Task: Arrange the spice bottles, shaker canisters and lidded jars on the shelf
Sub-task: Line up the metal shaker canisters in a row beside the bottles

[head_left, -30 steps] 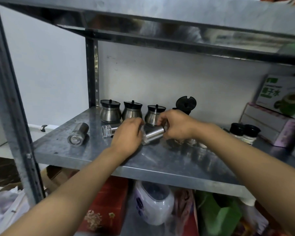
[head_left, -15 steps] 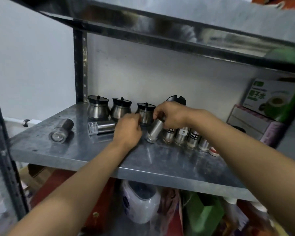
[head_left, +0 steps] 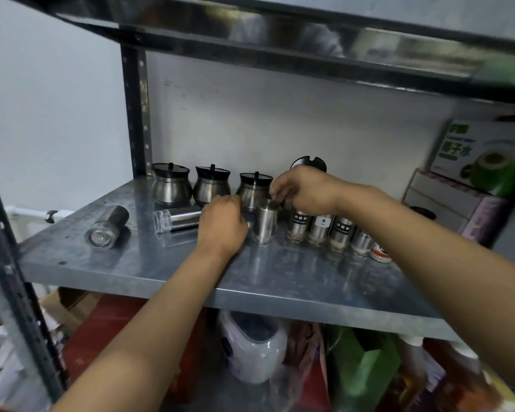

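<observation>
Steel shaker canister point(head_left: 265, 220): tilted a moment ago, now upright mid-shelf point(head_left: 161, 269) beside the spice bottles point(head_left: 320, 228), right hand point(head_left: 304, 188) pinching its top, left hand point(head_left: 222, 226) curled, grip unclear; two canisters remain lying.

One head-worn view looks forward and down, close onto the metal shelf point(head_left: 167, 272).

Two bare forearms, sleeveless as far as visible, ending in a bare left hand point(head_left: 222, 224) and a bare right hand point(head_left: 305, 187), without rings, watch, bracelets or gloves.
</observation>
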A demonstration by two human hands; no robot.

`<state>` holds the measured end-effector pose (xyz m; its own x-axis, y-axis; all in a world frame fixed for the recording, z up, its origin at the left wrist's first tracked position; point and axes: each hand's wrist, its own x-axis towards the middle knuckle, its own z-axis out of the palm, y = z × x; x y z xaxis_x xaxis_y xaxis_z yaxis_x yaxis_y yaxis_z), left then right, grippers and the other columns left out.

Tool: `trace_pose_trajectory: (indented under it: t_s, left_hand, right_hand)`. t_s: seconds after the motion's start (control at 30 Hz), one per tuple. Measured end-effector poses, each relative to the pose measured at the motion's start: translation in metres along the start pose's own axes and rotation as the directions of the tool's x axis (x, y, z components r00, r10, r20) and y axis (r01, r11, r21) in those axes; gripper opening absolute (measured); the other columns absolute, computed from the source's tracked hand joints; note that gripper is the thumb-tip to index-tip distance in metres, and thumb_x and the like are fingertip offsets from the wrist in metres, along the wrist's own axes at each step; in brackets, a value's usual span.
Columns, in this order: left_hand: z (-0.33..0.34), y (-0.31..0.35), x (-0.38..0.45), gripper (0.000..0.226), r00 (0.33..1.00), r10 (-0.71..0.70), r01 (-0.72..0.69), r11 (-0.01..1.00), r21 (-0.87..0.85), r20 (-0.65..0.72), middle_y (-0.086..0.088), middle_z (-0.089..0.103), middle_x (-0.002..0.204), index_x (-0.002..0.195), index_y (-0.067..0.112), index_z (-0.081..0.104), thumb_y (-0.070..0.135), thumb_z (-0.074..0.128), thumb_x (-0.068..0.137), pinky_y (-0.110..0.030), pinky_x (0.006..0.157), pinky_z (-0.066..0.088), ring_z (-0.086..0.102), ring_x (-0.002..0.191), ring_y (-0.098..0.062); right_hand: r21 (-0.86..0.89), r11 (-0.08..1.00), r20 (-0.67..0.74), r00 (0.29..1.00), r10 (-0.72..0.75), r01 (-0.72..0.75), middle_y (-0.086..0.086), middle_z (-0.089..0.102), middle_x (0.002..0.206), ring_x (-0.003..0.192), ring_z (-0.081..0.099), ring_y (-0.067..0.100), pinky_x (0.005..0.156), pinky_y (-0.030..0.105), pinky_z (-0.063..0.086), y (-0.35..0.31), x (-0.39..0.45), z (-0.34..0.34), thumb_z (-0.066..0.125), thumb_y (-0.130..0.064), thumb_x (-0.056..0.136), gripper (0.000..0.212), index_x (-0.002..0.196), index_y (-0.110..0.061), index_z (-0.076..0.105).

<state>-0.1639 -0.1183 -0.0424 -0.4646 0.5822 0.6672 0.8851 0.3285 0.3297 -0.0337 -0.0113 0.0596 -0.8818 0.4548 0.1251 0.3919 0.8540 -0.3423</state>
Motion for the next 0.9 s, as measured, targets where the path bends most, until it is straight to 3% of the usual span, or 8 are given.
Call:
trace_pose_trajectory:
  t_s: [0.17, 0.33, 0.43, 0.53, 0.6, 0.73, 0.9]
  left_hand:
    - [-0.001, 0.0, -0.001, 0.013, 1.0, 0.007, -0.007, 1.0, -0.021, -0.017, -0.019, 0.063, 0.089, 0.085, 0.001, 0.061, 0.007, 0.05, 0.082, -0.04, 0.068, 0.045, 0.057, 0.083, -0.036]
    - [0.0, 0.0, 0.0, 0.013, 1.0, 0.002, -0.002, 1.0, -0.025, -0.002, -0.019, 0.063, 0.089, 0.084, 0.002, 0.06, 0.01, 0.049, 0.082, -0.04, 0.067, 0.045, 0.056, 0.082, -0.036]
    - [-0.001, -0.001, 0.001, 0.014, 1.0, -0.001, 0.0, 0.999, -0.036, -0.006, -0.02, 0.064, 0.09, 0.085, 0.001, 0.06, 0.01, 0.05, 0.082, -0.042, 0.067, 0.047, 0.057, 0.082, -0.038]
    - [-0.002, -0.001, 0.0, 0.013, 1.0, -0.001, 0.001, 0.999, -0.054, -0.011, -0.02, 0.063, 0.088, 0.084, 0.001, 0.06, 0.009, 0.05, 0.082, -0.041, 0.066, 0.047, 0.057, 0.081, -0.038]
    - [-0.002, -0.001, 0.0, 0.012, 1.0, 0.0, -0.001, 0.998, -0.064, -0.011, -0.02, 0.063, 0.087, 0.083, 0.001, 0.059, 0.009, 0.05, 0.082, -0.041, 0.065, 0.047, 0.056, 0.081, -0.037]
    - [-0.001, -0.001, 0.0, 0.013, 1.0, 0.004, -0.004, 0.999, -0.054, -0.005, -0.02, 0.063, 0.089, 0.084, 0.002, 0.061, 0.008, 0.049, 0.082, -0.04, 0.065, 0.045, 0.057, 0.082, -0.037]
    - [0.003, -0.002, 0.0, 0.009, 0.999, 0.027, -0.027, 1.0, -0.008, 0.02, -0.018, 0.062, 0.089, 0.082, 0.003, 0.057, 0.009, 0.05, 0.082, -0.037, 0.066, 0.041, 0.056, 0.084, -0.035]
  right_hand:
    - [-0.01, 1.0, -0.051, 0.999, -0.015, 0.015, 0.001, 0.071, 0.093, 0.095, 0.067, 0.018, 0.09, 0.033, 0.055, -0.002, -0.001, 0.006, 0.051, 0.01, 0.079, 0.039, 0.1, -0.014, 0.073]
    - [0.011, 1.0, -0.115, 0.993, 0.006, -0.005, 0.0, 0.07, 0.097, 0.098, 0.064, 0.017, 0.091, 0.028, 0.052, -0.012, -0.003, 0.007, 0.048, 0.005, 0.083, 0.037, 0.101, -0.014, 0.073]
    - [-0.024, 1.0, -0.141, 0.99, -0.005, 0.001, -0.002, 0.071, 0.086, 0.085, 0.065, 0.016, 0.079, 0.029, 0.053, -0.018, -0.002, 0.009, 0.061, -0.024, 0.089, 0.016, 0.092, -0.014, 0.073]
    - [-0.189, 0.981, -0.12, 0.993, 0.01, -0.033, -0.001, 0.069, 0.077, 0.075, 0.064, 0.018, 0.069, 0.031, 0.052, -0.023, 0.0, 0.011, 0.072, -0.051, 0.076, 0.04, 0.085, -0.012, 0.07]
    - [-0.292, 0.956, -0.114, 0.993, 0.009, -0.042, 0.001, 0.069, 0.082, 0.079, 0.065, 0.02, 0.072, 0.032, 0.055, -0.026, 0.0, 0.012, 0.075, -0.051, 0.074, 0.043, 0.089, -0.012, 0.07]
    - [-0.327, 0.943, -0.05, 0.997, 0.051, -0.065, 0.002, 0.07, 0.092, 0.086, 0.065, 0.022, 0.079, 0.035, 0.056, -0.029, 0.002, 0.006, 0.077, -0.045, 0.075, 0.041, 0.098, -0.012, 0.069]
    - [-0.345, 0.934, 0.003, 0.995, 0.1, -0.093, -0.003, 0.066, 0.079, 0.08, 0.063, 0.019, 0.068, 0.026, 0.049, -0.025, 0.009, -0.001, 0.079, -0.032, 0.075, 0.02, 0.083, -0.017, 0.069]
